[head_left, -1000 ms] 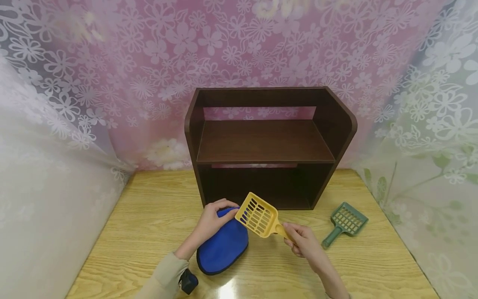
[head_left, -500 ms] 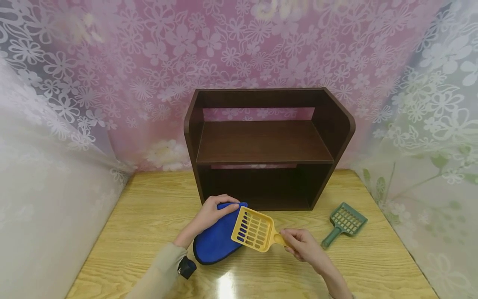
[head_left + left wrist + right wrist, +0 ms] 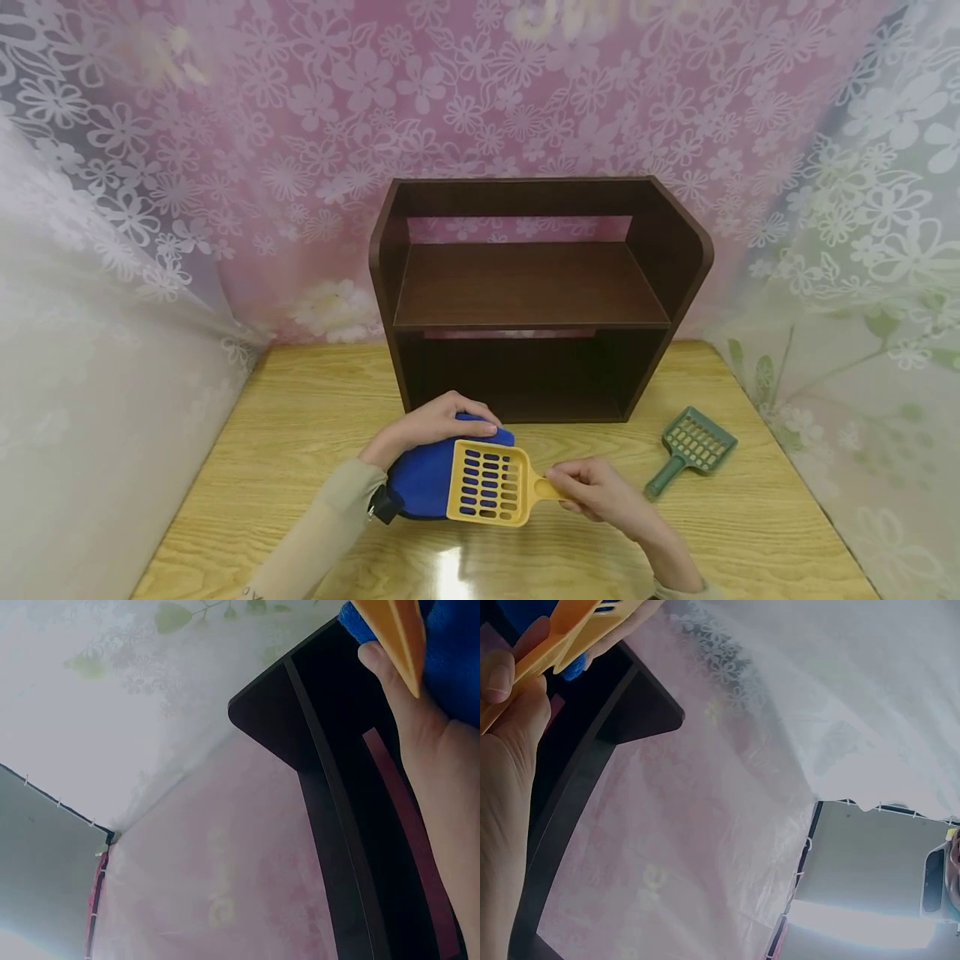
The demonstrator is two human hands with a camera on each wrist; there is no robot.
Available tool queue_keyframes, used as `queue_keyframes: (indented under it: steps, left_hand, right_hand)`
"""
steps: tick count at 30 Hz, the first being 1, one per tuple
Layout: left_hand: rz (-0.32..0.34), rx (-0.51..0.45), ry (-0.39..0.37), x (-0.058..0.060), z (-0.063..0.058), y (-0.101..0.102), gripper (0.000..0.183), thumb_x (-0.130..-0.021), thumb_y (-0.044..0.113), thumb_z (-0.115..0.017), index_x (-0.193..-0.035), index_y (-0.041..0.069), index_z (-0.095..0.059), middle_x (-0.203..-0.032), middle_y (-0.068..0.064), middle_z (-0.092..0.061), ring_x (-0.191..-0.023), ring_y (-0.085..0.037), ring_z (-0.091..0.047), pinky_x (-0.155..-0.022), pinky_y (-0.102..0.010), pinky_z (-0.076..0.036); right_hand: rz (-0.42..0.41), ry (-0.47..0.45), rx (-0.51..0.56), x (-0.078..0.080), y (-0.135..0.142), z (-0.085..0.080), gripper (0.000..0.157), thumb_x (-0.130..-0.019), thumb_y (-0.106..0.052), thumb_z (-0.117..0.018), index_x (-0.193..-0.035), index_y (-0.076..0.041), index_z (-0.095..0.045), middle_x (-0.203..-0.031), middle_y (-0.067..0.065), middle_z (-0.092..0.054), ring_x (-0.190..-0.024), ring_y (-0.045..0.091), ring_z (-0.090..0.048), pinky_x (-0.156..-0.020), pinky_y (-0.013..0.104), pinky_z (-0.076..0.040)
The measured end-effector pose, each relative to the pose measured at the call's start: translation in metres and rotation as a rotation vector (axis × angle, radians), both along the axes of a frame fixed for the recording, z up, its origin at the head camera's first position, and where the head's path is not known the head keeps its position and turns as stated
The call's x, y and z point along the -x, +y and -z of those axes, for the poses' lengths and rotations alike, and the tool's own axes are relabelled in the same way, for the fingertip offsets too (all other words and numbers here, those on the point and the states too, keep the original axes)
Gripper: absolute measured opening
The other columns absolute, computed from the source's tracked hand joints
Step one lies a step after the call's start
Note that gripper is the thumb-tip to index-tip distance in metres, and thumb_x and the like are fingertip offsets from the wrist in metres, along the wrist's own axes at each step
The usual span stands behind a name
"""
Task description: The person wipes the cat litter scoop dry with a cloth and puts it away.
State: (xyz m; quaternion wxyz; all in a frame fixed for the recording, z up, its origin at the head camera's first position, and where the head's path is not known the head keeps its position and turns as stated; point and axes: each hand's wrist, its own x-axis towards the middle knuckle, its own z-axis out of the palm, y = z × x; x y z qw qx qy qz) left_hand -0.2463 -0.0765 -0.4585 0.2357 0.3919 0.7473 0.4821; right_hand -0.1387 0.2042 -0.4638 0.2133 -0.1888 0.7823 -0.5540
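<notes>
My left hand [image 3: 447,422] holds the far end of a blue, rounded cloth pad [image 3: 420,482] with a dark border, its thumb lying over the front face. With its fingers and thumb, my right hand [image 3: 600,493] pinches the handle of a yellow slotted litter scoop [image 3: 517,467]. The scoop's head lies in front of the pad's right part, and blue shows through its slots. In the right wrist view, the thumb presses on the scoop handle [image 3: 525,679]. Part of the blue cloth [image 3: 454,664] appears beside the left thumb in the left wrist view.
A dark brown two-tier shelf [image 3: 532,287] stands at the back of the wooden table [image 3: 300,433]. To the right lies a green slotted litter scoop [image 3: 697,442]. Flowered curtains [image 3: 315,150] hang behind and at both sides.
The yellow scoop has moved left and nearer, turning more level, and now covers more of the pad. The blue pad has swung round with the left hand, its far end shifting right.
</notes>
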Motion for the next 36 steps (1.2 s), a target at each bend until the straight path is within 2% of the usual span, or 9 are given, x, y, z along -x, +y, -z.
queue_keyframes:
  steps: [3,7,15,20,23,28,32,36]
  left_hand:
    - [0.048,0.005,0.002,0.002,0.001,0.004,0.023,-0.092,0.037,-0.054,-0.108,0.028,-0.067,-0.095,0.004,-0.069,-0.086,-0.016,-0.064,-0.077,-0.031,-0.051]
    - [0.061,0.015,0.014,0.001,0.002,0.007,0.023,-0.092,0.038,-0.053,-0.108,0.030,-0.067,-0.095,0.005,-0.069,-0.086,-0.015,-0.064,-0.077,-0.030,-0.051]
    - [-0.047,0.014,-0.049,0.003,0.006,-0.006,0.027,-0.089,0.040,-0.057,-0.110,0.027,-0.067,-0.096,0.004,-0.069,-0.085,-0.016,-0.065,-0.074,-0.029,-0.052]
    - [-0.107,0.003,-0.074,0.005,0.005,-0.021,0.027,-0.089,0.039,-0.057,-0.110,0.025,-0.067,-0.096,0.002,-0.069,-0.083,-0.017,-0.067,-0.074,-0.031,-0.053]
    - [-0.126,-0.005,-0.086,0.005,0.005,-0.027,0.027,-0.090,0.037,-0.057,-0.111,0.024,-0.067,-0.098,0.001,-0.069,-0.086,-0.017,-0.067,-0.077,-0.031,-0.052]
    - [-0.107,-0.009,-0.106,0.005,0.007,-0.025,0.027,-0.090,0.036,-0.057,-0.111,0.022,-0.067,-0.099,0.000,-0.069,-0.087,-0.019,-0.067,-0.077,-0.031,-0.052]
    - [-0.083,-0.005,-0.093,0.003,0.011,-0.015,0.027,-0.090,0.038,-0.056,-0.110,0.024,-0.067,-0.098,0.000,-0.069,-0.086,-0.018,-0.066,-0.074,-0.030,-0.053]
    - [-0.062,-0.003,-0.076,0.001,0.015,-0.005,0.026,-0.090,0.040,-0.055,-0.110,0.027,-0.067,-0.095,0.001,-0.069,-0.085,-0.018,-0.064,-0.073,-0.031,-0.052]
  right_hand:
    - [-0.021,-0.004,0.000,0.000,-0.004,-0.002,0.041,-0.096,-0.036,-0.046,-0.076,-0.002,-0.056,-0.052,-0.003,-0.039,-0.037,0.003,-0.027,-0.035,0.019,-0.024]
    - [-0.027,-0.025,0.010,0.001,-0.008,-0.002,0.041,-0.097,-0.033,-0.045,-0.073,-0.001,-0.054,-0.054,-0.002,-0.039,-0.039,0.005,-0.028,-0.036,0.021,-0.025]
    - [0.010,-0.022,0.016,0.004,-0.004,-0.003,0.043,-0.095,-0.037,-0.046,-0.079,0.001,-0.058,-0.054,-0.003,-0.040,-0.038,0.003,-0.028,-0.036,0.017,-0.024]
    - [0.017,-0.017,0.051,0.006,0.005,0.000,0.043,-0.097,-0.034,-0.045,-0.076,0.003,-0.051,-0.053,-0.002,-0.036,-0.039,0.004,-0.025,-0.035,0.023,-0.022]
    - [-0.002,-0.002,0.084,0.005,0.008,0.001,0.042,-0.098,-0.031,-0.044,-0.072,0.003,-0.047,-0.052,0.004,-0.031,-0.039,0.004,-0.024,-0.033,0.026,-0.020]
    - [-0.011,0.011,0.098,0.005,0.009,0.003,0.042,-0.098,-0.028,-0.043,-0.071,0.003,-0.045,-0.053,0.009,-0.030,-0.038,0.004,-0.024,-0.033,0.025,-0.020]
    - [-0.001,0.004,0.073,0.006,0.003,0.001,0.039,-0.097,-0.031,-0.044,-0.078,0.001,-0.055,-0.053,0.001,-0.035,-0.039,0.004,-0.026,-0.033,0.022,-0.021]
    - [-0.012,-0.001,0.062,0.006,-0.005,-0.001,0.039,-0.097,-0.033,-0.044,-0.079,-0.001,-0.056,-0.055,-0.003,-0.037,-0.039,0.004,-0.027,-0.034,0.021,-0.022]
